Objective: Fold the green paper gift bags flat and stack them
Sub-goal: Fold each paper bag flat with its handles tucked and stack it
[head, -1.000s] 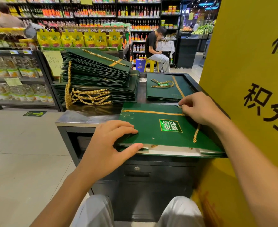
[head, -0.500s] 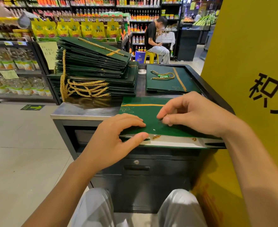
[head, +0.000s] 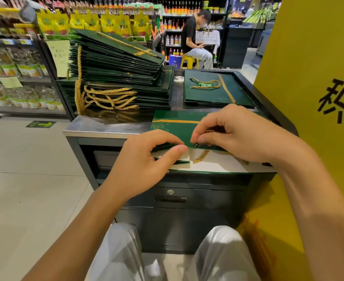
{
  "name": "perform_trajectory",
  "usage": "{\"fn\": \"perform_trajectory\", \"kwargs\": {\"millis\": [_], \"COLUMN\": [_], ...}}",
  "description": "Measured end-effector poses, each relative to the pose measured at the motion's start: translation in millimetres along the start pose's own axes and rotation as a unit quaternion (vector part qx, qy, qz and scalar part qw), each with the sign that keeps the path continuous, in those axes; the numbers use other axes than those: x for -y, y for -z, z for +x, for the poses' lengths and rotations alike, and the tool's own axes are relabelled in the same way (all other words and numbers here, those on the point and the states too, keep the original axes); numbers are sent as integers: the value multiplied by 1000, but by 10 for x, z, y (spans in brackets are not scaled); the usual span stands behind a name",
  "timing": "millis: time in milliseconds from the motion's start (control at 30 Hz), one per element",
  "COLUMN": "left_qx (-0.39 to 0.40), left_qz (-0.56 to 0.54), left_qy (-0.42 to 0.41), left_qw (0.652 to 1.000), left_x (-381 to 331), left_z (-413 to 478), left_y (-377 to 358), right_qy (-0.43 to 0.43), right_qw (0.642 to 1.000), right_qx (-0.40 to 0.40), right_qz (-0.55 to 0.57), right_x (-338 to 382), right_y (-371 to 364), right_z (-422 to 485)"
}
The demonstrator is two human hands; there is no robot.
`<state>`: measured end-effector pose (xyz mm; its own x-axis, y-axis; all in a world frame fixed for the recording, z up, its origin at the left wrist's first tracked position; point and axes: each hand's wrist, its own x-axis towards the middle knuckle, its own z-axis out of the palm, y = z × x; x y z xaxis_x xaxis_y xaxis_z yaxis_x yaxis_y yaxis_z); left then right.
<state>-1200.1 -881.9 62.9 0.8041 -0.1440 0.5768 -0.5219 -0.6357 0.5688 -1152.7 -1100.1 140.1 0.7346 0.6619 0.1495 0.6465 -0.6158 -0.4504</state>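
At the centre of the frame, a green gift bag [head: 175, 126] lies on the near edge of the counter [head: 106, 126], its white inside showing along that edge. The left hand [head: 142, 163] pinches the bag's near edge, curled fingers on top and thumb under the green panel. Just beside it, the right hand [head: 233, 134] pinches the same edge between thumb and forefinger. A gold rope handle [head: 201, 157] trails out below. At upper left a tall stack of folded bags [head: 116, 63] rests on the counter, with a lower stack [head: 217, 92] right of it.
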Motion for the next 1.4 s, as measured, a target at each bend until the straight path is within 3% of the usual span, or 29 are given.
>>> {"fn": "perform_trajectory", "kwargs": {"millis": [233, 367, 567, 667, 867, 1300, 1400], "left_qx": [-20, -24, -24, -21, -17, -18, -44], "left_qz": [20, 18, 27, 25, 21, 23, -22], "left_qy": [5, 11, 13, 24, 38, 23, 8], "left_qw": [1000, 999, 999, 999, 999, 999, 999], "left_x": [-36, -58, -55, -66, -90, -118, -160], "left_z": [30, 53, 50, 52, 63, 60, 33], "left_y": [-17, -6, -11, -6, 8, 19, -3], "right_qy": [4, -3, -11, -20, -10, 18, 16], "right_qw": [998, 999, 990, 996, 997, 998, 999], "right_qx": [11, -31, 2, 7, -79, -36, -35], "right_qz": [-54, 8, 141, 92, 2, 37, 36], "right_x": [94, 71, -6, -33, 3, -5, -16], "right_y": [27, 49, 92, 89, 50, 3, 26], "right_z": [71, 41, -125, -172, -188, -177, -171]}}
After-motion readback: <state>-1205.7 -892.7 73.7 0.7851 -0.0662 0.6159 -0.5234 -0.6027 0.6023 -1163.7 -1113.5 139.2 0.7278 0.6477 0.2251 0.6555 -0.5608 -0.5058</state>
